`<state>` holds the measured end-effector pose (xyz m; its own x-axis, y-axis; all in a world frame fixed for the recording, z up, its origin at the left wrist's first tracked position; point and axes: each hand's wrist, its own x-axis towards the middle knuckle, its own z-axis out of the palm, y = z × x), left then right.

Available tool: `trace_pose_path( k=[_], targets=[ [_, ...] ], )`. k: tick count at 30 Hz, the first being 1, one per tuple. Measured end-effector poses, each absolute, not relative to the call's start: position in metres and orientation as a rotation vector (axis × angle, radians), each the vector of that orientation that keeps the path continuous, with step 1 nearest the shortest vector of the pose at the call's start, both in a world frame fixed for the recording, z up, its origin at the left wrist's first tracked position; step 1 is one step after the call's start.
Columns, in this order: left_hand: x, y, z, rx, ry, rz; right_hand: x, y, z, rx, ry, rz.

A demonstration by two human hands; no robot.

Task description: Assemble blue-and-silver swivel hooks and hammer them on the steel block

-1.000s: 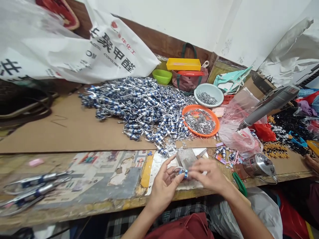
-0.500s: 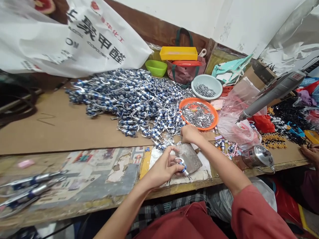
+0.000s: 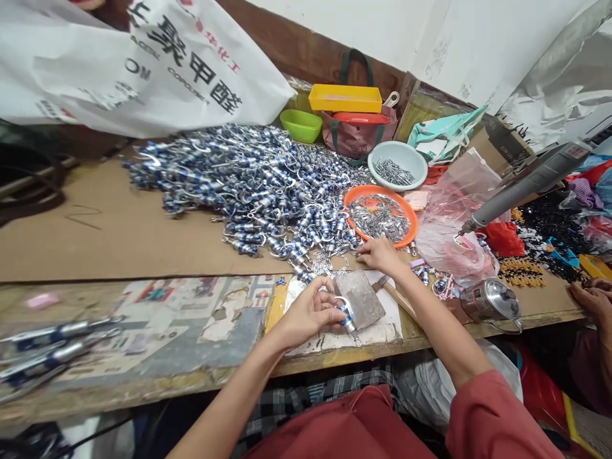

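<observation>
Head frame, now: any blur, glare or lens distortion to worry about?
Head view: left hand and its blue-and-silver clip reasonably clear; right hand readable, but whatever its fingertips may hold is too small to tell. Head view: bright highlights on the metal cup. Head view: clips at the left edge look soft and stretched, wide-angle style; under the table, deep shadow.

Well beyond the right hand (image 3: 380, 256), a yellow tray (image 3: 344, 99) sits above a pink bag (image 3: 357, 136), with a green bowl (image 3: 300, 127) just beside them. Right of that hand, a lidded mug (image 3: 490, 303) stands.
</observation>
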<state>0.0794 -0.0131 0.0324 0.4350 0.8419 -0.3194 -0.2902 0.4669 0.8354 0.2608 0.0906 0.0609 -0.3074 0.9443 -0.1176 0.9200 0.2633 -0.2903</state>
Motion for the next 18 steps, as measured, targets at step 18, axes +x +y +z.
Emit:
trace_pose_path(
  k=[18],
  targets=[
    [0.077,-0.015,0.032,0.768,0.823,0.759,0.2,0.095,0.082,-1.649,-2.972,0.254]
  ],
)
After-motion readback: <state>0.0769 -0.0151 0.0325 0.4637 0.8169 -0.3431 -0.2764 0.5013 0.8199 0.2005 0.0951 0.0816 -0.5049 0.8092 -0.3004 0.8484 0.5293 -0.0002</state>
